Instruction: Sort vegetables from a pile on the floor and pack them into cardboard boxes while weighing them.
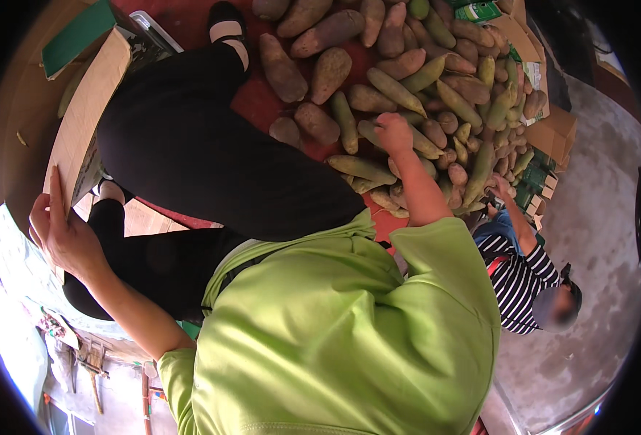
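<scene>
Picking tubers [331, 33], I judge | my right hand [394, 134]: curled, grip unclear | left hand [65, 235]: holding box [92, 101] edge | next needs: firm grasp

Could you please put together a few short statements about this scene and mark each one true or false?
1. The left hand is at the edge of a cardboard box. True.
2. The right hand rests on the black trousers. False: the right hand is at the vegetable pile.
3. The vegetable pile includes green and reddish-brown pieces. True.
4. The co-worker's shirt is plain green. False: the co-worker's shirt has dark and white stripes.
5. The co-worker is on the picture's right side. True.
</scene>
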The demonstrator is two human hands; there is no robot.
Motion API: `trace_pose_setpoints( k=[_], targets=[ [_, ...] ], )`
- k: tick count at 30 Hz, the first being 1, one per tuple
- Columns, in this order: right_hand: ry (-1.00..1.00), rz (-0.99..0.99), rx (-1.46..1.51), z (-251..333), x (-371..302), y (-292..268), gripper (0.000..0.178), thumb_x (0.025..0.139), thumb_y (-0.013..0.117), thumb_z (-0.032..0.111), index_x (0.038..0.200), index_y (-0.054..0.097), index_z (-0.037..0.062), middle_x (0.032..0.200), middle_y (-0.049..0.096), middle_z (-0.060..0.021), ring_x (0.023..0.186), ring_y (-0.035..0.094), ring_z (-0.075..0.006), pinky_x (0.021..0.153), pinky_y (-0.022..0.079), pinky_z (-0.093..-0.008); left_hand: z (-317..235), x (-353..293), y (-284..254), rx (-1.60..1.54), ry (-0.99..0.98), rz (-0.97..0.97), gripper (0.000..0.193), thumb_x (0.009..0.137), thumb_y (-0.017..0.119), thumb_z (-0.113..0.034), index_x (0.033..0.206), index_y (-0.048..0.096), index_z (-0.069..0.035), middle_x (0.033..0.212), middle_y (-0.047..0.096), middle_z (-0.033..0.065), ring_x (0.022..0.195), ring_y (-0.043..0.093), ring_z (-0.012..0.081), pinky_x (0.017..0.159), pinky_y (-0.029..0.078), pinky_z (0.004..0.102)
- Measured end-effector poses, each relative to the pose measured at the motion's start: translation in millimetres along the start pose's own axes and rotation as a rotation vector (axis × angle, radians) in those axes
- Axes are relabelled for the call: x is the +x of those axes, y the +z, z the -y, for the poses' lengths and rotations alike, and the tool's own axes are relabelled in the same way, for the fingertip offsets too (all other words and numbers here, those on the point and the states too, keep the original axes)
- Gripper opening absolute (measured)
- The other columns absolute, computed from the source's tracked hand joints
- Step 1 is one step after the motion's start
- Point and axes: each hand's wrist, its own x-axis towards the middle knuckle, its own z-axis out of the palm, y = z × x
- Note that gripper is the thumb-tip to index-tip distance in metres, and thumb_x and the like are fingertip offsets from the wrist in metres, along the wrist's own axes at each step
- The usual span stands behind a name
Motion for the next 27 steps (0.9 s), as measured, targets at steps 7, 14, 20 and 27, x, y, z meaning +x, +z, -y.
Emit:
trace_pose_setpoints(
  k=[7,14,20,27],
  targets=[
    [0.104,-0.121,-0.069,-6.5,35.3,-25.0,0.034,0.074,0.074,0.018,0.105,0.061,0.0145,0.109,0.059,-0.0061,0.107,0.055,-0.0287,0.087,0.049,-0.0429,-3.5,3.0,-0.4,0.015,0.011,-0.040,0.058,0.073,0.064,0.004,0.121,0.066,-0.029,0.092,0.056,-0.0009,0.077,0.054,0.0163,0.071,0.048,0.0319],
    [0.178,0.020,-0.236,0.8,74.9,-40.4,0.061,0.077,0.069,0.016,0.131,0.042,0.0179,0.133,0.046,-0.0041,0.123,0.045,-0.0264,0.095,0.044,-0.0476,-9.9,2.2,3.9,0.057,0.018,-0.087,0.060,0.071,0.059,0.006,0.120,0.067,-0.027,0.089,0.055,-0.0005,0.077,0.053,0.0160,0.071,0.047,0.0310],
    [0.191,0.128,-0.291,-6.8,89.1,-27.9,0.083,0.074,0.076,0.022,0.142,0.030,0.0228,0.143,0.035,-0.0021,0.130,0.038,-0.0269,0.099,0.041,-0.0494,-16.2,3.1,-0.4,0.059,0.003,-0.101,0.064,0.065,0.054,0.012,0.118,0.068,-0.020,0.088,0.054,0.0004,0.075,0.052,0.0171,0.071,0.046,0.0309],
    [0.178,0.055,-0.162,-12.1,96.0,-17.2,0.062,0.069,0.079,0.016,0.121,0.046,0.0166,0.123,0.051,-0.0071,0.120,0.048,-0.0268,0.092,0.045,-0.0454,-24.4,9.8,-2.9,0.041,-0.001,-0.086,0.061,0.064,0.052,0.012,0.114,0.070,-0.018,0.089,0.054,0.0036,0.082,0.054,0.0217,0.073,0.047,0.0327]
  ],
)
